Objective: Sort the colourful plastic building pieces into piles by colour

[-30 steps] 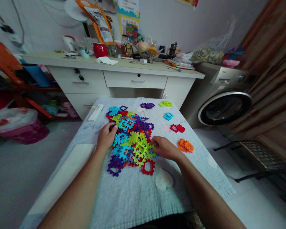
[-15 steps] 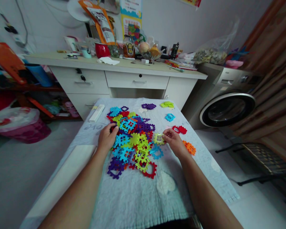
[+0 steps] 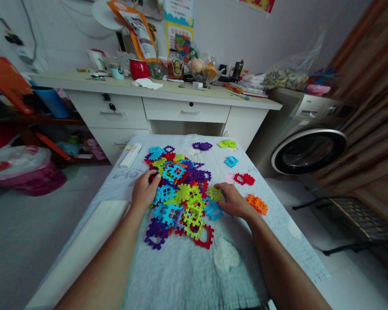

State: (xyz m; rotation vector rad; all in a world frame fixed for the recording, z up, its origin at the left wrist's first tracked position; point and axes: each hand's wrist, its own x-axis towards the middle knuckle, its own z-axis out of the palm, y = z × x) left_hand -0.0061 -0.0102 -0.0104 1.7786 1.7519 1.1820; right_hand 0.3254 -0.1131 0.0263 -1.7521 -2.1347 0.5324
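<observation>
Left hand [image 3: 145, 190] is resting against tile pile [image 3: 183, 192]; right hand [image 3: 232, 199] is touching green tile [image 3: 215, 193] beside blue tile [image 3: 213, 209]. Cannot tell whether either grip is holding anything.

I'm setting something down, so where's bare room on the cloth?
Free cloth: the near stretch between the forearms, below the piece pile; also the strip between the right forearm, orange pieces and cloth's right edge. Crowded: the pile, between left hand and right hand.

The pieces [image 3: 183, 192] look smooth plastic, the tablecloth [image 3: 181, 275] matt fabric.
</observation>
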